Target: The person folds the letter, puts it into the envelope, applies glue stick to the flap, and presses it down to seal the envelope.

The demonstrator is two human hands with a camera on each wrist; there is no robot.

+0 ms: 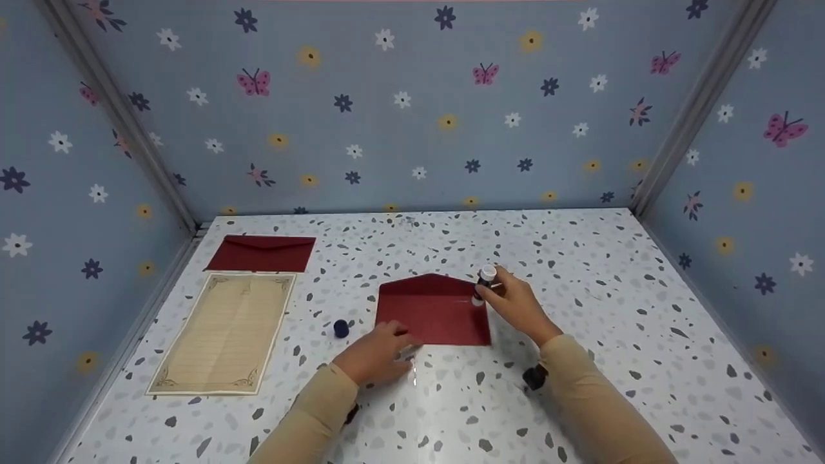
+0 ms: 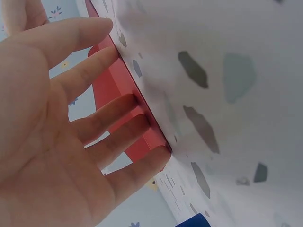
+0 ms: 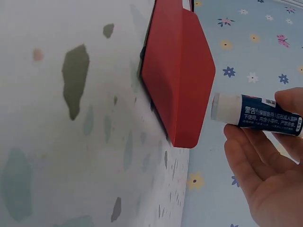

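On the white, speckled surface we see a closed red envelope by the far left corner, an open red envelope midway between the 2 side edges, flap toward the far edge. A cream sheet lies along the left edge, a blue cap farther in.

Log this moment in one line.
left hand: touches open envelope | right hand: holds uncapped glue stick | blue cap: on table

In the head view, the envelope at six o'clock is deep red (brighter from the wrists). The paper at eight is tan with dark scrollwork corners; the glue stick at four, navy and white; the wall at twelve, pale blue, flower-patterned.
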